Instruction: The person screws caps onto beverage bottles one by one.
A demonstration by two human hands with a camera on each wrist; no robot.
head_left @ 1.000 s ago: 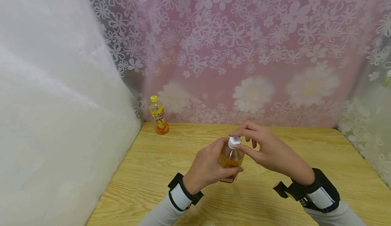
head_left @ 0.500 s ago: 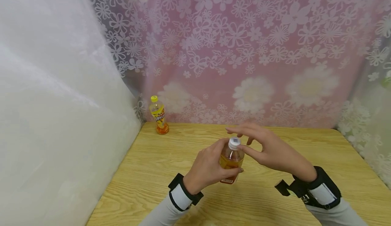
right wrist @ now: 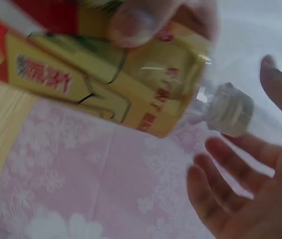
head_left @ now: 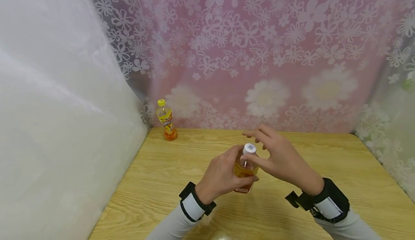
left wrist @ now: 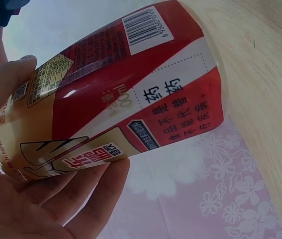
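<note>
The largest thing we see is the wooden table (head_left: pixel 188 164). Above it is the bottle (head_left: pixel 245 171), somewhat tilted; whether it touches the table, we cannot tell. The left hand (head_left: pixel 222 173) is clamped around it. The right hand (head_left: pixel 279 157) grips nothing, its fingers spread near the white cap (head_left: pixel 250 148), which sits on the bottle. We judge the step as turning this cap; the next move calls for pinching it firmly.

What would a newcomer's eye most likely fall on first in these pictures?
Probably the red-and-gold bottle held in the left hand, with the right hand open near its white cap. Next comes the yellow-capped bottle standing at the back left of the table, before the pink floral curtain.
</note>
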